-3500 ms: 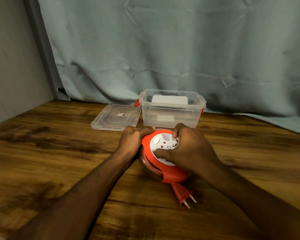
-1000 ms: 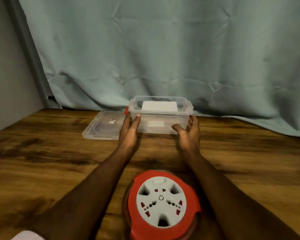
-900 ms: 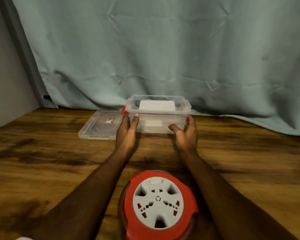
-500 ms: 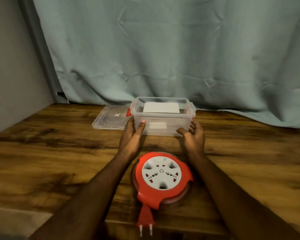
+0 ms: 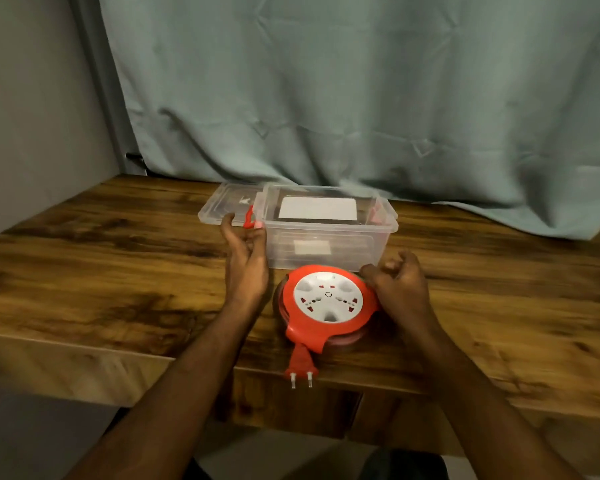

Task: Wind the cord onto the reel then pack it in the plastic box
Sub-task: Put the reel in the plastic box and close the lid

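Your left hand point(image 5: 245, 258) covers the plastic box's point(image 5: 326, 251) lower left corner, the box hides much of the lid point(image 5: 222, 211), and both forearms run off the frame's bottom edge.

Looks like a room in a home, set up as a small corner for working. A wooden worktop point(image 5: 118, 271) with dark brown streaks. A big pale green curtain point(image 5: 361, 98) hanging behind, full of fold lines. A plain grey wall point(image 5: 32, 98) on the left. Nothing like shop shelves or lab tools.
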`<state>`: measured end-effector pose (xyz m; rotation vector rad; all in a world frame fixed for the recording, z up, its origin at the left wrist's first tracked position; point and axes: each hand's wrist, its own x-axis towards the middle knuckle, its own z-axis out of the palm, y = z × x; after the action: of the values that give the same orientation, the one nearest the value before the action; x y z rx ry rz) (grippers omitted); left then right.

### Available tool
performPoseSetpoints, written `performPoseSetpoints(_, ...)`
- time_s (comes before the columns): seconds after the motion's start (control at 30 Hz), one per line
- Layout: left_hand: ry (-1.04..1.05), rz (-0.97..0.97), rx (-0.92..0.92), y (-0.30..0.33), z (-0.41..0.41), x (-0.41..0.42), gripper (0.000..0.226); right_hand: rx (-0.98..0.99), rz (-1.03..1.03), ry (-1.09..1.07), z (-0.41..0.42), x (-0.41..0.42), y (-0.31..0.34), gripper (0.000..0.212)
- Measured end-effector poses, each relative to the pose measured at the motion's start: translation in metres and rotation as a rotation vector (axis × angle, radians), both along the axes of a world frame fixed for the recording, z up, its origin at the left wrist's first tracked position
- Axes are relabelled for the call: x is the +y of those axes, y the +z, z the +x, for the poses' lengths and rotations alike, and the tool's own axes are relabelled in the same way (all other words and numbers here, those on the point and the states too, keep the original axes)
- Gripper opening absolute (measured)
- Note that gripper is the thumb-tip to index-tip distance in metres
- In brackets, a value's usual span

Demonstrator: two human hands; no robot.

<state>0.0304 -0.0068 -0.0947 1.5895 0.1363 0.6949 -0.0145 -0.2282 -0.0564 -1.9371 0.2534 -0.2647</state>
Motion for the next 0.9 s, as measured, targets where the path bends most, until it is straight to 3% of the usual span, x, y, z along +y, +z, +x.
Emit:
performPoseSetpoints(0.17, -0.022, 0.136, -0.107, -0.005, 0.011, 0.003, 0.063, 0.252, -0.307, 0.353, 0.003, -0.01, 0.018, 0.032)
performPoseSetpoints(0.33, -0.113, 0.011, -0.098, -0.015, 0.024, 0.009, 0.055, 0.395, -0.271, 0.462, 0.012, -0.012, 0.035, 0.045)
performPoseSetpoints(0.47, -0.153, -0.062, -0.117, -0.015, 0.025, 0.009, 0.048, 0.411, -0.221, 0.517, 0.007, -0.012, 0.043, 0.038)
performPoseSetpoints(0.57, -0.181, -0.094, -0.119, -0.015, 0.025, 0.01, 0.053, 0.289, -0.131, 0.534, -0.006, -0.016, 0.054, 0.025)
performPoseSetpoints(0.67, -0.206, -0.136, -0.12, -0.013, 0.024, 0.009, 0.046, 0.096, -0.029, 0.505, -0.02, -0.018, 0.075, 0.029)
performPoseSetpoints(0.8, -0.22, -0.101, -0.105, -0.01, 0.021, 0.011, 0.051, -0.233, 0.163, 0.344, -0.019, -0.023, 0.121, 0.03)
performPoseSetpoints(0.9, -0.195, -0.065, -0.089, -0.01, 0.016, 0.011, 0.058, -0.394, 0.177, 0.19, 0.008, -0.021, 0.144, 0.032)
